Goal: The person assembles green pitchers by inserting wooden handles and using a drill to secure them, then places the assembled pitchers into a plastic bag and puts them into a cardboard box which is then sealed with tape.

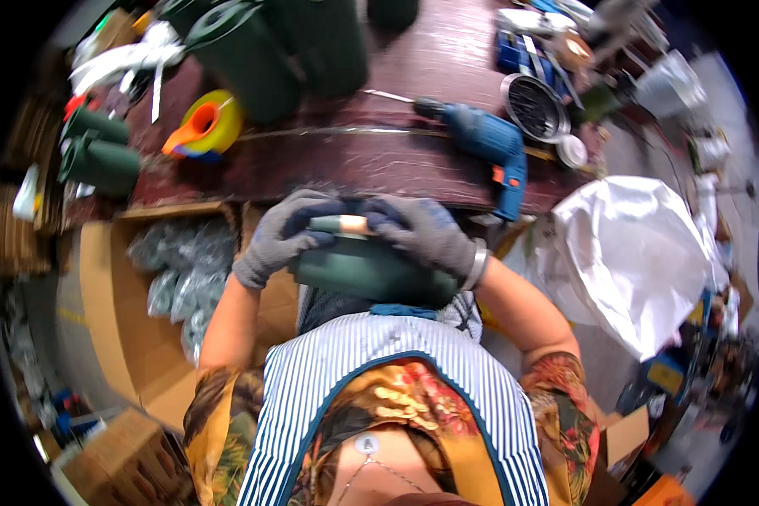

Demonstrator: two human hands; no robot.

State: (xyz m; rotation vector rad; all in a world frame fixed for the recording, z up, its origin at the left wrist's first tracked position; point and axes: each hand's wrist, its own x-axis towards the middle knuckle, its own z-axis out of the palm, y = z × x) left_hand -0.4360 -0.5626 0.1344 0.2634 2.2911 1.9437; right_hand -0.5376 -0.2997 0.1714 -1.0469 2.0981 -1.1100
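On the near side of the red table (430,72), a dark green container (367,271) is held: the gloved left hand (289,234) clasps its left end, the gloved right hand (424,234) curls over its table-facing side. Probably light, stiff, slippery plastic, it should suit cupping at both ends.

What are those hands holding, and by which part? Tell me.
The left hand and right hand, both gloved, hold a dark green container along its far side; exactly which part lies under the grip is hidden.
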